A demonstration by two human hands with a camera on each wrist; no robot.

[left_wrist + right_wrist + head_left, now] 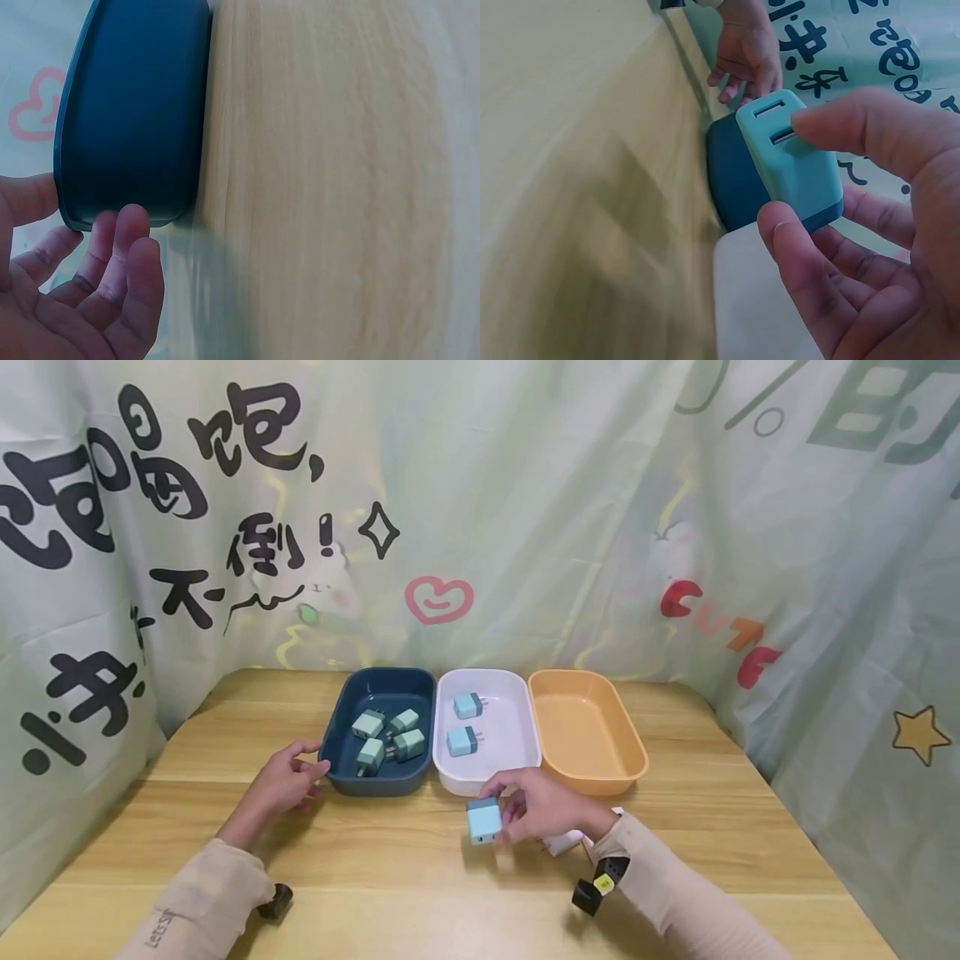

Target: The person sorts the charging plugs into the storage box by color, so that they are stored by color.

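My right hand (542, 806) pinches a light blue charger (484, 821) above the table, just in front of the white tray (487, 783). Two slots show on the face of that charger (799, 165) in the right wrist view, with the thumb and fingers of my right hand (885, 225) around it. My left hand (288, 781) touches the left side of the dark blue tray (378, 785), its fingers loosely bent at the rim (64, 150). Several pale green chargers (408, 744) lie in the dark blue tray, and two light blue chargers (461, 741) lie in the white one.
An orange tray (588, 727) stands right of the white tray, the three side by side. Something white and pink (564, 842) lies on the wooden table (390, 877), partly hidden under my right wrist. A printed curtain (525, 510) hangs behind the table.
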